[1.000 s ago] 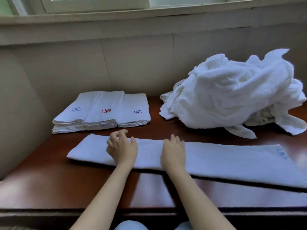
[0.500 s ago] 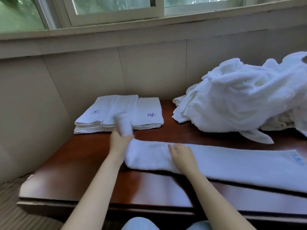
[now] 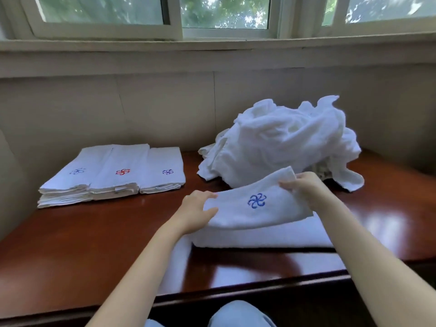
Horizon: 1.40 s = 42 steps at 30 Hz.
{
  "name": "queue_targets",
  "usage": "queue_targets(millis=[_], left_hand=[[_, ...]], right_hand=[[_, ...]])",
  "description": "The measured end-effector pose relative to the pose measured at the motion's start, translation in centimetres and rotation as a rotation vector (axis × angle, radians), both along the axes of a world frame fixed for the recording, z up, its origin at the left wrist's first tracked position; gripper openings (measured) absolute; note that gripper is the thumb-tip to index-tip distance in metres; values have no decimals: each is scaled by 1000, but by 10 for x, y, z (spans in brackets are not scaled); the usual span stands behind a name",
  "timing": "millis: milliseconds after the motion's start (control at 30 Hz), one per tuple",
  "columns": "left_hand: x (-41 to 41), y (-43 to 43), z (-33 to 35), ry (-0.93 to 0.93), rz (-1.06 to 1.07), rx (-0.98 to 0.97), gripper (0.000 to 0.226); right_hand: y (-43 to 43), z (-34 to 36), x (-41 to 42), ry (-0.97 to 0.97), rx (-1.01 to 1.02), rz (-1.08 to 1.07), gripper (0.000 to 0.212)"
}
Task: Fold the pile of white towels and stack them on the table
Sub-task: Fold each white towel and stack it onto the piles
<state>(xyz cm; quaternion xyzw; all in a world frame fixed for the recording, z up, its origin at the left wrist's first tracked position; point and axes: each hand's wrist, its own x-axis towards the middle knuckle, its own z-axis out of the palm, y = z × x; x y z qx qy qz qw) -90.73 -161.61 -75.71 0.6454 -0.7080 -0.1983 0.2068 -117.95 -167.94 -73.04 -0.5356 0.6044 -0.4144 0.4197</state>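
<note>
Towel (image 3: 257,208) — left hand (image 3: 195,213) and right hand (image 3: 304,187) each pinch one end — both grips tight.

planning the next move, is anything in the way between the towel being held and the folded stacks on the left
Nothing visible. The left hand and right hand hold the towel, and only bare table lies between it and the folded stacks. The unfolded pile sits behind, to the right, off that path.

The one head-worn camera looks forward and down, close over the table (image 3: 94,244), toward the window (image 3: 224,13).
</note>
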Motion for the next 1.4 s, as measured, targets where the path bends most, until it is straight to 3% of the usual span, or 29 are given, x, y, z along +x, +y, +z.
queue_targets(millis=[100, 167, 267, 333, 400, 500, 633, 733, 833, 933, 1000, 1033, 1100, 1233, 1300, 1400], left_hand=[[-19, -13, -14, -16, 74, 58, 58], [-30, -19, -29, 10, 110, 131, 66], [-38, -23, -48, 154, 215, 154, 73], [-33, -26, -57, 294, 300, 147, 80], [-25, -30, -60, 304, 307, 173, 87], [-22, -37, -60, 265, 253, 222, 94], [-15, -42, -59, 234, 130, 241, 95], [-7, -41, -60, 241, 70, 230, 91], [-6, -42, -60, 274, 48, 210, 85], [-8, -40, -59, 175, 86, 180, 85], [-16, -34, -58, 47, 89, -37, 75], [-22, -31, -56, 44, 47, -180, 67], [-36, -27, -54, 43, -104, -292, 53], [-42, -31, -65, -331, -225, -45, 56], [-34, -34, -67, -303, -150, 42, 59], [-24, -34, -69, -84, -64, 112, 65]], right_hand=[[-13, 3, -53, 341, 11, -203, 18], [-11, -13, -76, 543, 134, -227, 18], [-10, -49, -94, 543, 305, -172, 28], [-12, -60, -101, 474, 302, -165, 20], [-18, -57, -105, 486, 304, -143, 10], [-25, -48, -106, 638, 392, -110, 40], [-27, -50, -106, 680, 444, -113, 50], [-22, -58, -104, 680, 412, -132, 59], [-14, -62, -96, 1002, 312, -162, 76], [-4, -60, -76, 1245, -142, -167, 74], [0, -66, -57, 1094, -422, -5, 61], [2, -72, -47, 1019, -438, 109, 55], [5, -87, -32, 1046, -276, 293, 49], [-2, -95, -34, 1082, -152, 316, 49], [-4, -96, -36, 1077, -131, 306, 51], [-5, -100, -37, 1085, -94, 273, 56]])
